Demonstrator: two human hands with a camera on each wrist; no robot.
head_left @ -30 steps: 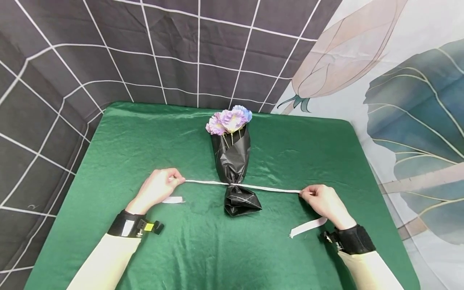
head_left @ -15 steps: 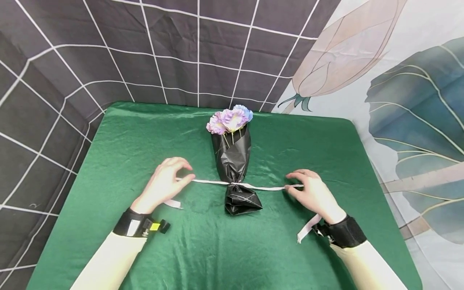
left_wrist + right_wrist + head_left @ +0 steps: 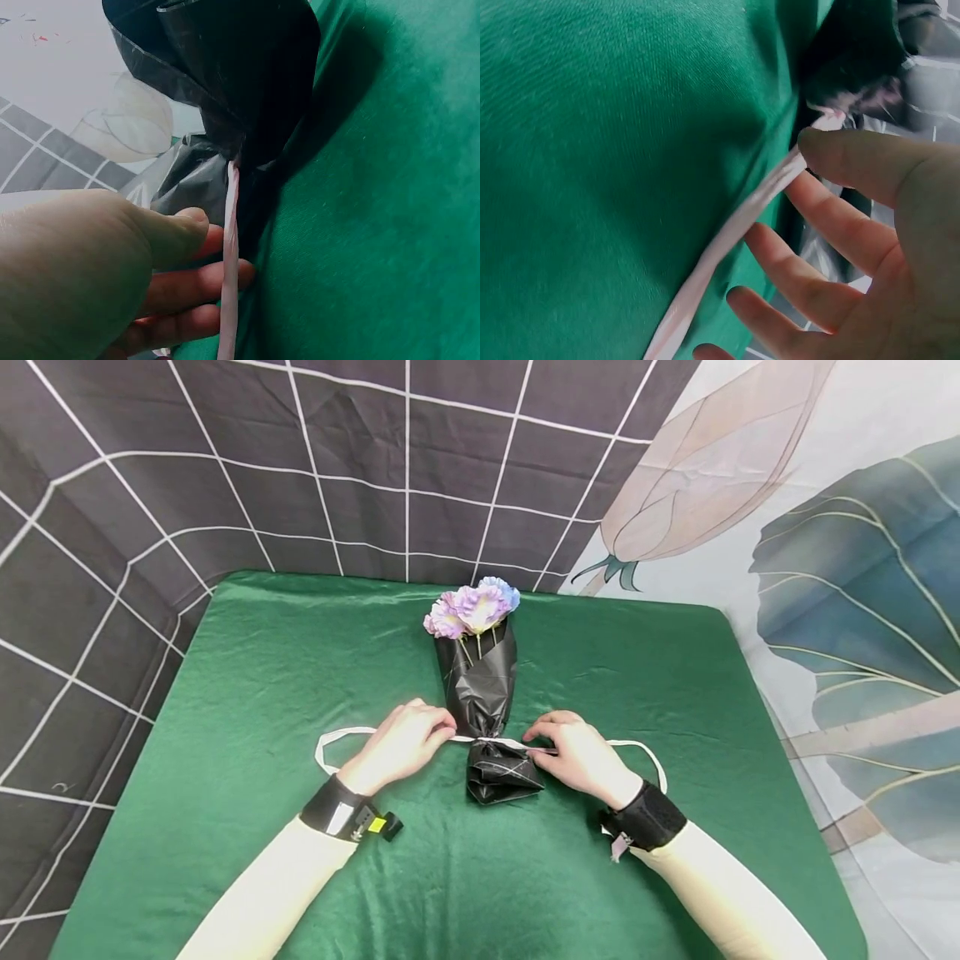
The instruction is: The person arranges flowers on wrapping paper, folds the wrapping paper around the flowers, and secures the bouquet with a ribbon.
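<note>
A bouquet of pale purple and blue artificial flowers (image 3: pixel 480 608) lies in black wrapping paper (image 3: pixel 480 685), gathered in at a narrow waist. A thin white ribbon (image 3: pixel 495 740) crosses that waist and runs out to both sides. Close on its left, my left hand (image 3: pixel 401 739) has loosely bent fingers touching the ribbon (image 3: pixel 231 262), the thumb apart from it in the left wrist view. My right hand (image 3: pixel 581 756) is just right of the waist, fingers spread along the ribbon (image 3: pixel 742 217), thumb tip beside it. Outer ribbon lengths curve behind both hands, partly hidden by the wrists.
A green cloth (image 3: pixel 450 877) covers the table under everything. Dark grid-patterned fabric (image 3: pixel 360 468) hangs behind and to the left. Printed white fabric (image 3: pixel 697 568) hangs at the right. Black straps (image 3: pixel 648 814) with small cameras circle both wrists.
Both hands have let go of their pinch on the outstretched ribbon and moved inward to the wrapping's waist. The ribbon's outer lengths now bend in slack curves. The bouquet has stayed put.
</note>
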